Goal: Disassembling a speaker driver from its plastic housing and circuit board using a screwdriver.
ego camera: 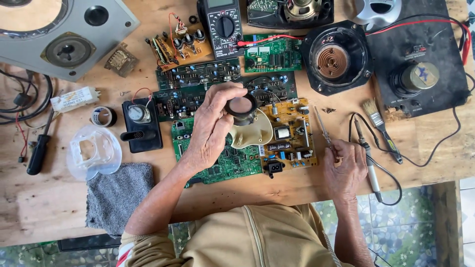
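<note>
1. While the left hand (210, 131) grips a black round lens (241, 106) above the green circuit board (222, 163)
2. right hand (345, 168) pinches a thin screwdriver (324, 129) beside the yellow board (289, 138)

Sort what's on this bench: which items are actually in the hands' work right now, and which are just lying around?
In use:
- left hand holding a black magnifier
- right hand holding a thin metal tool
- yellow circuit board under the magnifier

Lying about:
- multimeter
- paintbrush
- soldering iron
- grey cloth
- tape roll
- black-handled screwdriver
- grey speaker panel
</note>
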